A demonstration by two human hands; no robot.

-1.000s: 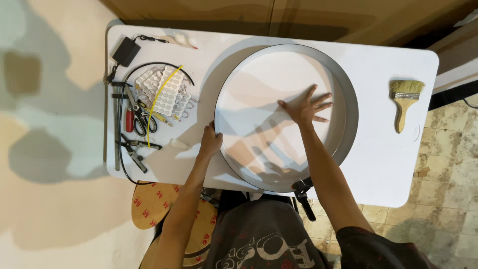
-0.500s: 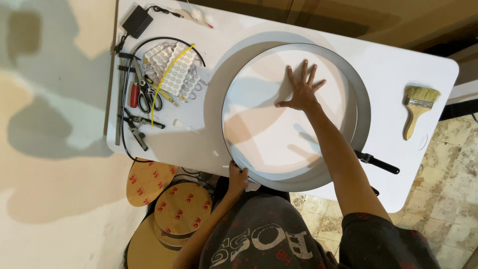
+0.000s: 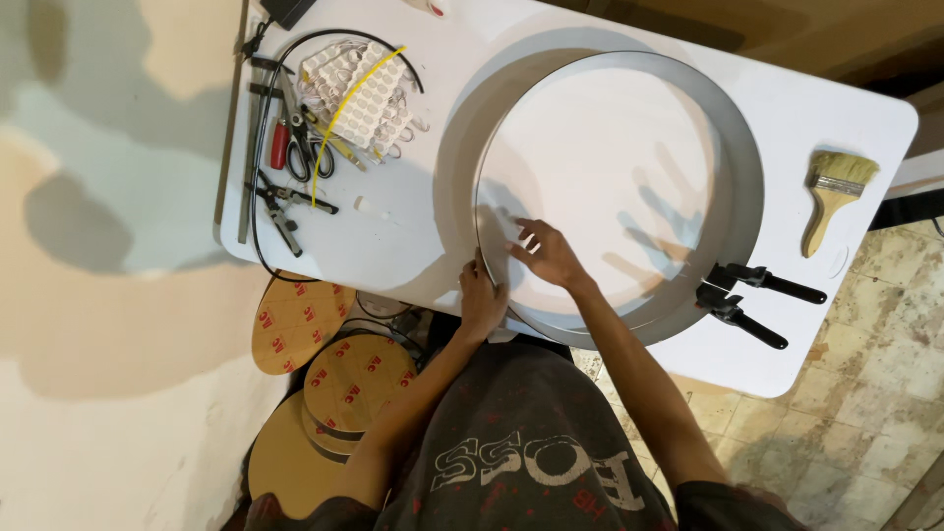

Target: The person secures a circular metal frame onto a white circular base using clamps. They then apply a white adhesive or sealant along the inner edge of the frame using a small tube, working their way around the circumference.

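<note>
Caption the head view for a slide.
Left hand grips the metal ring; right hand presses the white disc inside.

head cam | looks steeply down from above | near, arm's length over white table (image 3: 413, 246) | near table edge toward frame bottom | takes in floor on both sides | single view, nothing shared
</note>
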